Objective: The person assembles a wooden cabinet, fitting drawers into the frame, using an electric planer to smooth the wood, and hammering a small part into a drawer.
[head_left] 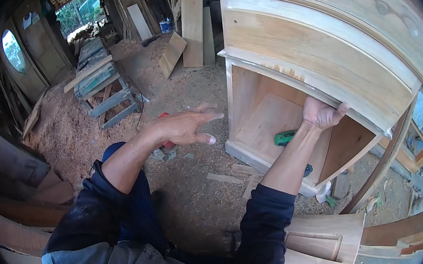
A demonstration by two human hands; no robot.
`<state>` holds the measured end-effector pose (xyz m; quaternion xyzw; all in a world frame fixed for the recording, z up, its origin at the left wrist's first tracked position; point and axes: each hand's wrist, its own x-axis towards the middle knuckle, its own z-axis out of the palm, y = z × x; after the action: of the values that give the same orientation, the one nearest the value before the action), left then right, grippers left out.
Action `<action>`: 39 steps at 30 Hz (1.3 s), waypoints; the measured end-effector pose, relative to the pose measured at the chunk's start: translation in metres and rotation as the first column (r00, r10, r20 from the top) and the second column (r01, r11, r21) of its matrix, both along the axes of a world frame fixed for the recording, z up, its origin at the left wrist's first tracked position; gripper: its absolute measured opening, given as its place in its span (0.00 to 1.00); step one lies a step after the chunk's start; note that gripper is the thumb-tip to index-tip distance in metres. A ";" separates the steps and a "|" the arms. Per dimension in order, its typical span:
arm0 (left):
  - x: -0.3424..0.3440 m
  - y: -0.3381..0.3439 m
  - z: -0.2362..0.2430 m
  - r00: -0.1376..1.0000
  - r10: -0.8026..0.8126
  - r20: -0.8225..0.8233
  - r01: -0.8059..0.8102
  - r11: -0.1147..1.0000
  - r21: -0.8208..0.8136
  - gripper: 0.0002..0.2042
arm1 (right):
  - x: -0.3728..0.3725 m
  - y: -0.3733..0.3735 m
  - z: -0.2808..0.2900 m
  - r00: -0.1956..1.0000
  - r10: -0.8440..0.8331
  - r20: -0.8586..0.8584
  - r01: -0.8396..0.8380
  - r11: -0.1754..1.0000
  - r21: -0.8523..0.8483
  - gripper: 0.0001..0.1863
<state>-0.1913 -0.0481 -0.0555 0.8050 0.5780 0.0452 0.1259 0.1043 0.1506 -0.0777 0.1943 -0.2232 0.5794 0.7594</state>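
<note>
A pale bare-wood cabinet (pixel 315 45) stands in front of me to the right, its lower compartment open at the front. My right hand (pixel 322 113) is palm up at the lower edge of the rail (pixel 281 73) above that opening. Its thumb shows in front, while the other fingers go out of sight behind the rail. My left hand (pixel 186 125) hangs in the air left of the cabinet, fingers spread and holding nothing. Inside the compartment lies a small green object (pixel 284 137) whose kind I cannot make out. Something red (pixel 167 144) shows partly below my left hand.
Panelled wooden doors (pixel 313 243) lie at my lower right. A low wooden bench (pixel 105 81) stands on shavings at the left. Boards (pixel 193 31) lean at the back. Thin wood offcuts (pixel 224 178) lie before the cabinet, and a curved timber (pixel 386 157) stands at its right side.
</note>
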 end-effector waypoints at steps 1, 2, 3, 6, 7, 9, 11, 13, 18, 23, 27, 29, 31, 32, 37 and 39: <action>-0.003 0.000 -0.001 1.000 0.003 0.025 -0.003 1.000 0.003 0.38 | 0.002 0.000 0.001 1.000 -0.024 0.016 0.024 1.000 0.008 0.47; -0.006 0.000 0.000 0.999 0.025 0.031 -0.023 0.997 -0.072 0.38 | 0.004 -0.001 0.001 0.998 -0.051 0.031 0.051 0.999 0.017 0.49; -0.010 0.003 0.004 0.999 0.041 0.035 -0.036 0.990 -0.137 0.38 | 0.006 0.000 -0.001 0.993 -0.116 0.032 0.114 0.992 0.048 0.48; -0.024 0.010 0.010 0.998 0.046 0.045 -0.038 0.985 -0.168 0.37 | 0.000 -0.029 0.010 0.985 -0.162 0.051 0.150 0.971 0.186 0.46; -0.030 0.015 0.008 0.998 0.024 0.063 -0.013 0.986 -0.166 0.37 | 0.001 -0.025 0.004 0.973 -0.228 0.042 0.220 0.965 0.142 0.43; -0.045 0.026 0.001 0.999 0.036 0.022 -0.032 0.984 -0.174 0.37 | -0.004 -0.020 0.008 0.944 -0.313 0.102 0.310 0.949 0.049 0.42; -0.065 0.034 -0.010 0.998 0.005 0.055 0.005 0.984 -0.178 0.37 | -0.008 -0.021 0.005 0.903 -0.395 0.169 0.410 0.910 -0.065 0.41; -0.081 0.045 -0.020 0.996 -0.033 0.084 0.047 0.984 -0.172 0.37 | -0.011 -0.018 0.009 0.919 -0.371 0.132 0.380 0.924 -0.046 0.39; -0.105 0.056 -0.030 0.981 -0.045 0.186 0.072 0.988 -0.140 0.36 | -0.016 -0.020 0.014 0.874 -0.449 0.185 0.470 0.878 -0.090 0.39; -0.123 0.045 -0.027 0.967 -0.054 0.249 0.097 0.982 -0.164 0.36 | -0.021 -0.019 0.014 0.865 -0.461 0.197 0.489 0.862 -0.132 0.40; -0.131 0.041 -0.022 0.971 -0.074 0.227 0.111 0.982 -0.154 0.35 | -0.029 -0.005 0.005 0.944 -0.321 0.081 0.321 0.947 0.006 0.47; -0.127 0.037 -0.019 0.978 -0.066 0.199 0.100 0.981 -0.167 0.35 | -0.036 -0.004 0.006 0.952 -0.291 0.098 0.291 0.957 0.023 0.49; -0.125 0.037 -0.020 0.979 -0.058 0.194 0.092 0.982 -0.167 0.35 | -0.038 0.004 0.008 0.945 -0.294 0.145 0.288 0.956 0.063 0.55; -0.124 0.036 -0.022 0.974 -0.067 0.214 0.109 0.975 -0.192 0.35 | -0.039 0.007 0.007 0.948 -0.278 0.157 0.270 0.961 0.065 0.55; -0.117 0.037 -0.033 0.975 -0.090 0.205 0.130 0.973 -0.191 0.35 | -0.047 0.009 0.012 0.941 -0.315 0.122 0.301 0.946 0.117 0.58; -0.110 0.044 -0.034 0.936 -0.179 0.303 0.219 0.970 -0.103 0.32 | -0.043 0.005 0.013 0.929 -0.348 0.129 0.338 0.936 0.094 0.59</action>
<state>-0.3008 -0.0037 -0.0891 0.8336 0.4700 0.1112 0.2680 0.0610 0.1552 -0.0648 0.1365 -0.3278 0.4419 0.8238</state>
